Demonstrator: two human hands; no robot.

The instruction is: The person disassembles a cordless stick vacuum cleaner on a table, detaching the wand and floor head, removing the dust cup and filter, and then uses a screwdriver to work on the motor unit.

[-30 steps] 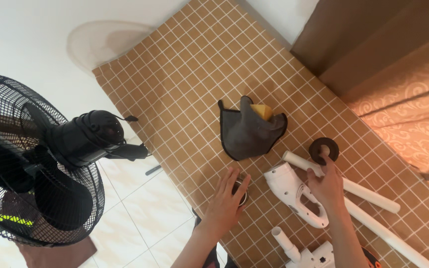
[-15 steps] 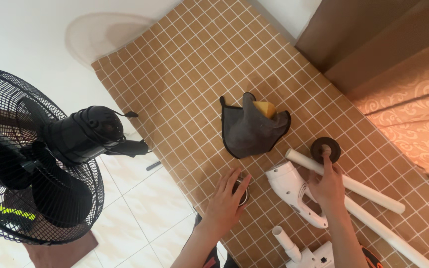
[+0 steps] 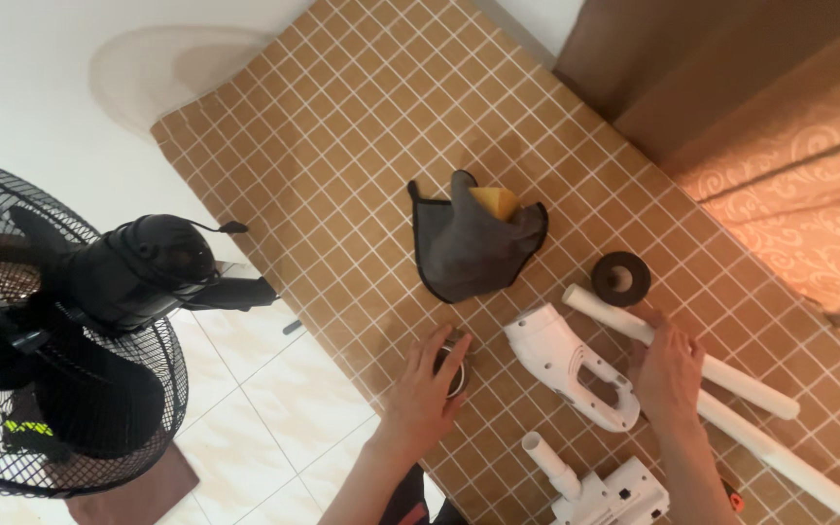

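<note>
Left hand (image 3: 427,381) lies flat, fingers spread, over small dark round thing (image 3: 455,369) near table's front edge; not clear if it grips. Right hand (image 3: 668,369) rests on long white plastic tube (image 3: 741,384), fingers bent over it, hold unclear. White plastic handle piece (image 3: 571,367) lies between hands. Black ring (image 3: 620,278) just past tube end. Dark grey cloth with yellow sponge (image 3: 473,243) sits mid-table, open room around it. Brown table with white grid (image 3: 342,165) runs slantwise. Black fan (image 3: 70,340) stands left on white tile floor (image 3: 255,408). Brown curtain (image 3: 780,126) right.
</note>
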